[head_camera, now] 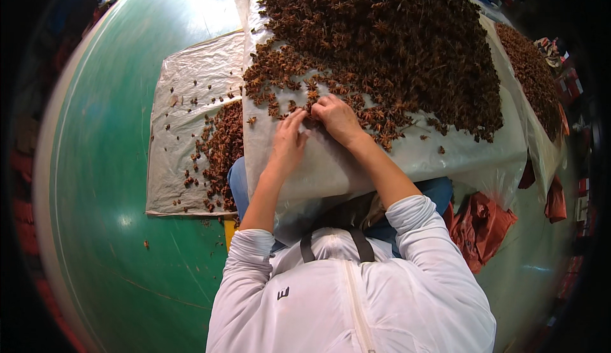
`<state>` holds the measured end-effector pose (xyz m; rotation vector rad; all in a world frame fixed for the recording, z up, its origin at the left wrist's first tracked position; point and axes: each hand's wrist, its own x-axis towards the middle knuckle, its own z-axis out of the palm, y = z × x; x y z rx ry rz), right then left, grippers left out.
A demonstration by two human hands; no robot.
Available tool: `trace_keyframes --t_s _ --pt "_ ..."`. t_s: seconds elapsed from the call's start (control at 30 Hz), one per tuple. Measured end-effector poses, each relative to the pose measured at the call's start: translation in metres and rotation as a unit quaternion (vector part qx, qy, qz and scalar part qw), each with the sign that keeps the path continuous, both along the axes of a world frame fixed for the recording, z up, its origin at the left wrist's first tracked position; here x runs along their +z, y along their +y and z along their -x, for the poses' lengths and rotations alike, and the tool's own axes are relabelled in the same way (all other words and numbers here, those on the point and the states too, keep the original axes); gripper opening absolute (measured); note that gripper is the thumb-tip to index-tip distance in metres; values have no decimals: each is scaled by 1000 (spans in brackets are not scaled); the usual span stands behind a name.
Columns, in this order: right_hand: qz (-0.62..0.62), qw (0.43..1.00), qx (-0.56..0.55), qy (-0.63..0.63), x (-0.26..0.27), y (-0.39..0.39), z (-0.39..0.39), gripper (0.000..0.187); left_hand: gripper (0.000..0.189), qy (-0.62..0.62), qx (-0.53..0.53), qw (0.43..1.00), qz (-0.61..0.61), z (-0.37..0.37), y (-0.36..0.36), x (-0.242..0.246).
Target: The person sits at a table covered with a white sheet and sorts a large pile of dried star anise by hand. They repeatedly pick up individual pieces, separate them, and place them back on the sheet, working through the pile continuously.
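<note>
A large heap of dried star anise (pixel 382 33) covers most of the plastic-covered tabletop (pixel 334 167) before me. At its near edge the pods thin into a loose layer of separate stars (pixel 312 94). My left hand (pixel 288 138) is low over the sheet, its fingertips among pods at the layer's edge. Close beside it, my right hand (pixel 338 118) has its fingers curled and its fingertips down at the pods. Whether either hand grips a pod is hidden by the fingers. A single star (pixel 251 120) lies left of my left hand.
Lower on the left, a pale sheet (pixel 191 81) on the green floor (pixel 105 162) bears a smaller star anise pile (pixel 224 148) and scattered pods. Red plastic bags (pixel 482 231) hang at the right, below the table edge. Another star anise heap (pixel 530 76) lies farther right.
</note>
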<state>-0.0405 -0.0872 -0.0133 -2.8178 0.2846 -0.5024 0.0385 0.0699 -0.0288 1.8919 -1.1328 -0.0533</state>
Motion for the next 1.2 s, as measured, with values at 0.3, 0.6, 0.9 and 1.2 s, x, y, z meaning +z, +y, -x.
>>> trace_keyframes --t_s 0.3,0.6,0.9,1.2 --pt "-96 959 -83 -252 11 -26 33 15 26 -20 78 997 18 -23 -2 -9" --pt "-310 913 -219 -148 -7 -37 30 16 14 -131 -25 980 -146 -13 -82 -5" --pt "-329 944 10 18 63 -42 103 26 12 -154 -46 984 -78 -2 -76 -5" --pt "-38 997 1 -71 17 -9 70 20 16 -123 -99 986 -57 26 -49 23"
